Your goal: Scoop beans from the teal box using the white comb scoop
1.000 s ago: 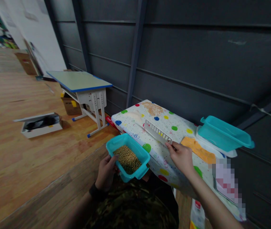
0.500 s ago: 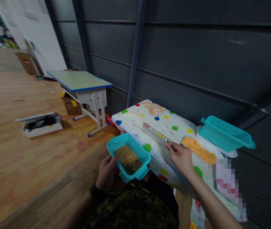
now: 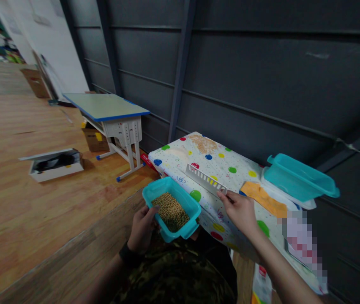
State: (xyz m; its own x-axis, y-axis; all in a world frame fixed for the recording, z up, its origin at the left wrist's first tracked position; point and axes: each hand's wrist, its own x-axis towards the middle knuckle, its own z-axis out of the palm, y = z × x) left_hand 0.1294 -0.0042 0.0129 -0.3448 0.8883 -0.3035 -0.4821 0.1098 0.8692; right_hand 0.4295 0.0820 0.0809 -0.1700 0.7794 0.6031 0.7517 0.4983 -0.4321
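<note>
My left hand (image 3: 142, 228) grips the near-left rim of a teal plastic container (image 3: 188, 202), its thumb over the edge. Soybean-like tan beans (image 3: 170, 211) lie inside it, below the table's front edge. My right hand (image 3: 238, 210) pinches one end of a white slotted plastic strip (image 3: 205, 180), held on edge at the tablecloth. Whether the strip's lower edge touches the cloth I cannot tell. A pale, powdery patch (image 3: 177, 154) lies beyond the strip's far end, and a patch of tan grains (image 3: 203, 144) is spread near the table's back corner.
The dotted tablecloth (image 3: 240, 185) covers the table against a dark panelled wall (image 3: 262, 84). On its right are an orange cloth (image 3: 264, 198), another teal container (image 3: 300, 177) and a blurred-out item (image 3: 302, 240). A school desk (image 3: 107, 107) and an open white box (image 3: 56, 166) stand left.
My right hand has shifted the slotted strip slightly left and toward me, changing its tilt a little. My left hand and the container of beans stay nearly in place.
</note>
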